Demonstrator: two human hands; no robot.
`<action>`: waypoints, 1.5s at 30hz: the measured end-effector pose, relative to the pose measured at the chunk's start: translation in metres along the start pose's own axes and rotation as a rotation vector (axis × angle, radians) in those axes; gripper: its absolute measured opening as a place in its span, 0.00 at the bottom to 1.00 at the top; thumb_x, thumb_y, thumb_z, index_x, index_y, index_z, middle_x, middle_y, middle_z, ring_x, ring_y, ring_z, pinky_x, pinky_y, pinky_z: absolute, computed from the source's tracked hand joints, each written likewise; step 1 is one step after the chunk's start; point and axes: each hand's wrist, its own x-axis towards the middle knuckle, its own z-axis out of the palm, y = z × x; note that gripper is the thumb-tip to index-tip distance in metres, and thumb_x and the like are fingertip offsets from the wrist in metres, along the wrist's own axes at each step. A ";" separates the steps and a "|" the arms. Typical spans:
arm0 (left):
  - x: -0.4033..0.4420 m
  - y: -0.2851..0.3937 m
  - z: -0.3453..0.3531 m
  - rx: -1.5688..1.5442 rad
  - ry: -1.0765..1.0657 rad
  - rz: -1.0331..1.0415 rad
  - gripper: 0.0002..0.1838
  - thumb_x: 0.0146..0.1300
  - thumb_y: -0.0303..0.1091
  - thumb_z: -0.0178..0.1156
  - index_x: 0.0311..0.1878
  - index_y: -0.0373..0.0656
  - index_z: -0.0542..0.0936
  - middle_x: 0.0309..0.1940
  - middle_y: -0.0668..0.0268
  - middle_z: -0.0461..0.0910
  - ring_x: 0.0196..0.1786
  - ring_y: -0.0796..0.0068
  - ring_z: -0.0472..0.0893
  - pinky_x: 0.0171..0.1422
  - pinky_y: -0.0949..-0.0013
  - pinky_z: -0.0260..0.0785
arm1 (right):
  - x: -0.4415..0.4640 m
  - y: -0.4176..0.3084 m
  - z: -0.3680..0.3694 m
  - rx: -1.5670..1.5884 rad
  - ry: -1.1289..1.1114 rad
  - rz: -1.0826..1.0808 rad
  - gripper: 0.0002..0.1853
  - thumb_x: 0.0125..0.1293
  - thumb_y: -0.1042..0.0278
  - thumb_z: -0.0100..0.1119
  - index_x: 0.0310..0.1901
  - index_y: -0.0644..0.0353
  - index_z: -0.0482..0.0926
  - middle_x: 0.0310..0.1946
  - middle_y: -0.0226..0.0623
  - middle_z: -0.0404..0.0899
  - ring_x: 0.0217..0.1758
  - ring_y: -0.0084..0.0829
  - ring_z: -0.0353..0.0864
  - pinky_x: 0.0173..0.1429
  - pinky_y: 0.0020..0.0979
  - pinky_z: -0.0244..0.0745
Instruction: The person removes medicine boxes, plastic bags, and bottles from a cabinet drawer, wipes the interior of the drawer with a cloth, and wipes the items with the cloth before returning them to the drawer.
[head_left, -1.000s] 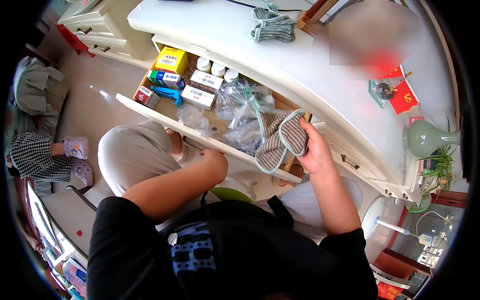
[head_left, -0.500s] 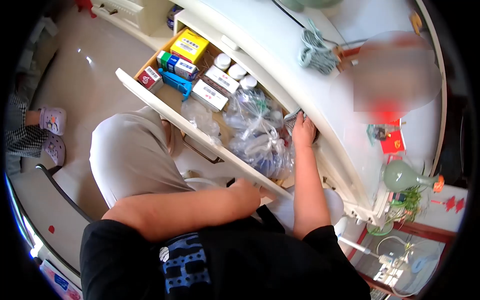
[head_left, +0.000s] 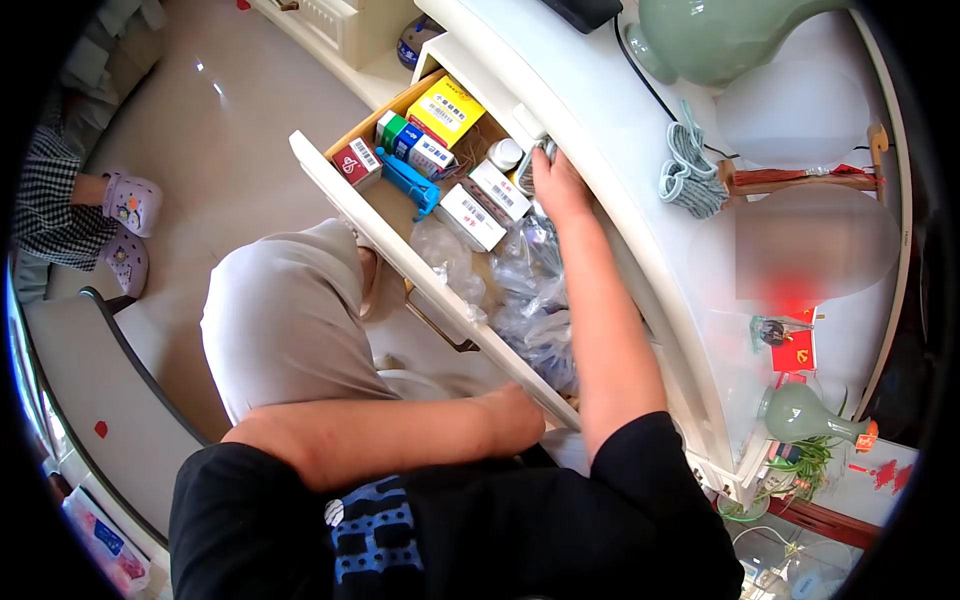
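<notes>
Grey cloth [head_left: 526, 174], seemingly, near barcoded box [head_left: 499, 191]

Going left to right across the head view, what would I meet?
Purple clogs → red-and-white box → yellow box → white bottle → right hand, holding a striped cloth → grey-green knitted bundle on the countertop → small green vase.

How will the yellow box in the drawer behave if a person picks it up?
The yellow box would probably feel stiff, because its faces are flat and its edges straight. It looks like thin card, so a hard squeeze might dent it. It seems unlikely to roll in the drawer, given its square corners.
</notes>
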 end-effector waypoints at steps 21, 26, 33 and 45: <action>-0.025 -0.021 -0.012 0.349 0.301 -0.329 0.21 0.52 0.31 0.53 0.50 0.35 0.70 0.42 0.57 0.71 0.50 0.58 0.68 0.59 0.57 0.57 | -0.182 0.120 -0.106 0.246 -0.143 0.328 0.21 0.54 0.76 0.52 0.52 0.62 0.69 0.46 0.52 0.73 0.48 0.47 0.73 0.53 0.37 0.67; -0.008 -0.019 -0.019 0.348 0.099 -0.416 0.16 0.53 0.34 0.55 0.43 0.36 0.71 0.41 0.57 0.71 0.50 0.58 0.68 0.56 0.56 0.59 | -0.198 0.108 -0.134 0.852 -0.203 0.400 0.17 0.58 0.73 0.54 0.51 0.64 0.69 0.35 0.35 0.77 0.37 0.20 0.73 0.43 0.25 0.69; 0.022 -0.040 -0.078 0.022 -0.088 -0.799 0.14 0.57 0.44 0.54 0.33 0.41 0.77 0.35 0.57 0.77 0.41 0.58 0.76 0.45 0.59 0.69 | -0.184 0.113 -0.190 1.365 -0.062 0.485 0.18 0.60 0.75 0.52 0.52 0.69 0.68 0.40 0.33 0.75 0.42 0.19 0.72 0.47 0.20 0.68; -0.010 -0.154 -0.090 0.153 -0.328 -0.809 0.16 0.49 0.34 0.55 0.39 0.34 0.77 0.37 0.49 0.77 0.44 0.54 0.77 0.49 0.61 0.68 | -0.193 0.128 -0.201 1.528 0.106 0.489 0.18 0.58 0.75 0.53 0.52 0.68 0.69 0.40 0.33 0.76 0.43 0.20 0.73 0.50 0.21 0.66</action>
